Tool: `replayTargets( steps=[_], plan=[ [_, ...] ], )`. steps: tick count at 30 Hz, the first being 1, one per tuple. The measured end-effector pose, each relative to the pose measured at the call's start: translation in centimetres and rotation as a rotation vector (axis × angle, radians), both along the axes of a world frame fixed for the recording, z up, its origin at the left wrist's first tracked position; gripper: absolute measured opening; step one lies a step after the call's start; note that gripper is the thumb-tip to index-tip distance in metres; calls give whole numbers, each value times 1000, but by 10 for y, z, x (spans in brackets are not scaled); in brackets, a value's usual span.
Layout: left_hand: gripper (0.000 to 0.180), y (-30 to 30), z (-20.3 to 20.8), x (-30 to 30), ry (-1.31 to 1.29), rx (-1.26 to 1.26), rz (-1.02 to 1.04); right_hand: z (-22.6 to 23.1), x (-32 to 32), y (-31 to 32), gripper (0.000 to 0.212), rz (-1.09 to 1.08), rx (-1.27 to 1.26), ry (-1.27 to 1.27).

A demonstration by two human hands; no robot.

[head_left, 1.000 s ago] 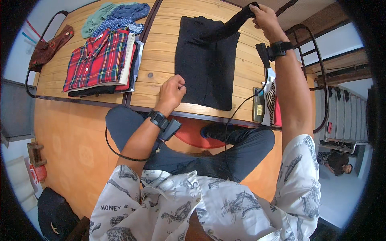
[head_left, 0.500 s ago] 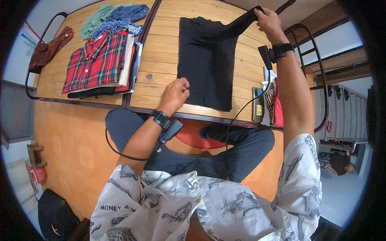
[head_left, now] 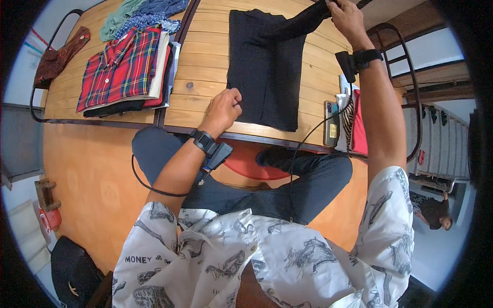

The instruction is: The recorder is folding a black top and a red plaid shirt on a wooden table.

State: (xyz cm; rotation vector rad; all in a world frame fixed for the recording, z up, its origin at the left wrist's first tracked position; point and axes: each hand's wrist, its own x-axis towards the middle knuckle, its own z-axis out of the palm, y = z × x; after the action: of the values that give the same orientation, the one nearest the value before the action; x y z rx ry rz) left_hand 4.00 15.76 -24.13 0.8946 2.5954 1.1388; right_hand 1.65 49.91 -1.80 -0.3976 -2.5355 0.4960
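A black long-sleeved top [head_left: 264, 84] lies folded into a tall panel on the wooden table [head_left: 192, 66] in front of me. One sleeve stretches from it toward the upper right. My right hand [head_left: 347, 20] is closed on the sleeve's end, raised at the far right. At the garment's lower left edge, my left hand [head_left: 223, 109] rests with its fingers curled in. Whether cloth is pinched inside those fingers is hidden.
To the left sits a folded stack with a red plaid shirt [head_left: 120, 72] on top. Behind it are crumpled blue and green clothes [head_left: 138, 18]. A phone [head_left: 330, 123] and folded cloths [head_left: 358, 126] lie at right. A cable [head_left: 318, 128] hangs from my right wrist.
The table and clothes sit slightly higher in the picture. My right hand has shifted a little up and to the right, still on the sleeve. The left hand keeps its place by the garment's edge.
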Motion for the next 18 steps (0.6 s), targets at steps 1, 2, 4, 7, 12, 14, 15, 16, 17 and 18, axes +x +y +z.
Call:
replayTargets(
  steps=[1, 2, 4, 7, 12, 14, 15, 16, 17, 18],
  plan=[
    [20, 2, 5, 2, -2, -1, -4, 1, 3, -2, 34, -47, 16, -10],
    [20, 2, 9, 4, -37, 3, -7, 0, 5, -2, 34, -93, 31, -21],
    [21, 1, 16, 7, -79, 1, -7, -5, 2, 8, 33, -45, 35, 21],
    [28, -9, 15, 2, -71, -76, 5, -5, -2, 19, 33, -31, 60, 26],
    [28, -23, 15, 6, -175, -136, -35, -8, 4, 19, 32, -100, 16, 119],
    [27, -23, 16, 7, -148, -165, -70, -5, 5, 17, 31, -57, 123, 128],
    [27, -22, 14, 6, -173, -146, -61, -2, 6, 17, 30, -39, 180, 132],
    [27, -23, 10, 4, -198, -125, -47, 5, 10, 4, 30, -37, 184, 136],
    [27, -23, 5, 1, -195, -120, -45, 14, 21, -21, 28, 91, 200, 153],
    [25, -32, -1, -2, -231, -83, -8, 14, 23, -50, 26, 244, 194, 177]
  ],
)
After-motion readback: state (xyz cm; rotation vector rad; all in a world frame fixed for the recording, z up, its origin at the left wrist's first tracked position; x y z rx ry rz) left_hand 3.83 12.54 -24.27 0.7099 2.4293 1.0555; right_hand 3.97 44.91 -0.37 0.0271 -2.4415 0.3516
